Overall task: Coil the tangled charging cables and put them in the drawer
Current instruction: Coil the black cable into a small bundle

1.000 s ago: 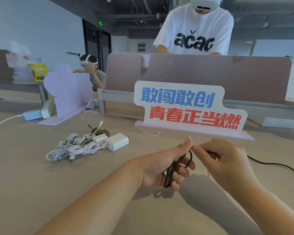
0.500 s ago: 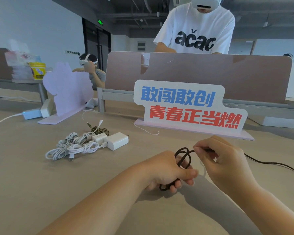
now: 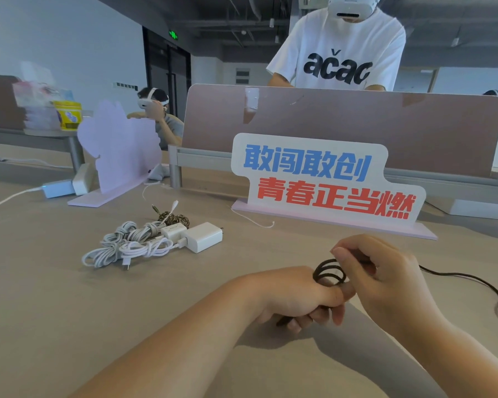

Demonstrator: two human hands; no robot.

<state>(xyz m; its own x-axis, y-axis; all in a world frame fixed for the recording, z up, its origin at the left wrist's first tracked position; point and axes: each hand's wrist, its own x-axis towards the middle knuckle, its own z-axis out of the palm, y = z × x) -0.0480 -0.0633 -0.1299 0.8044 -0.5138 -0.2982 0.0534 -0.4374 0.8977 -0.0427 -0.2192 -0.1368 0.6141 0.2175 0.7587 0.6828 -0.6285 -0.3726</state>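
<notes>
At upper left, a yellow plastic tub (image 3: 67,114) stands on a far desk; what it holds cannot be told. Left of centre on the grey tabletop (image 3: 41,297) lie coiled white charging cables (image 3: 127,248) touching a white plug block (image 3: 203,237). Lower centre, the left hand (image 3: 296,297) grips loops of a thin black cable (image 3: 322,268). The right hand (image 3: 385,277) pinches the strand just beside them, and the cable's tail trails toward the right edge.

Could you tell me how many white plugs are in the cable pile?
2: large plug at the pile's right end, small plug just left of it; cables may hide more.
</notes>
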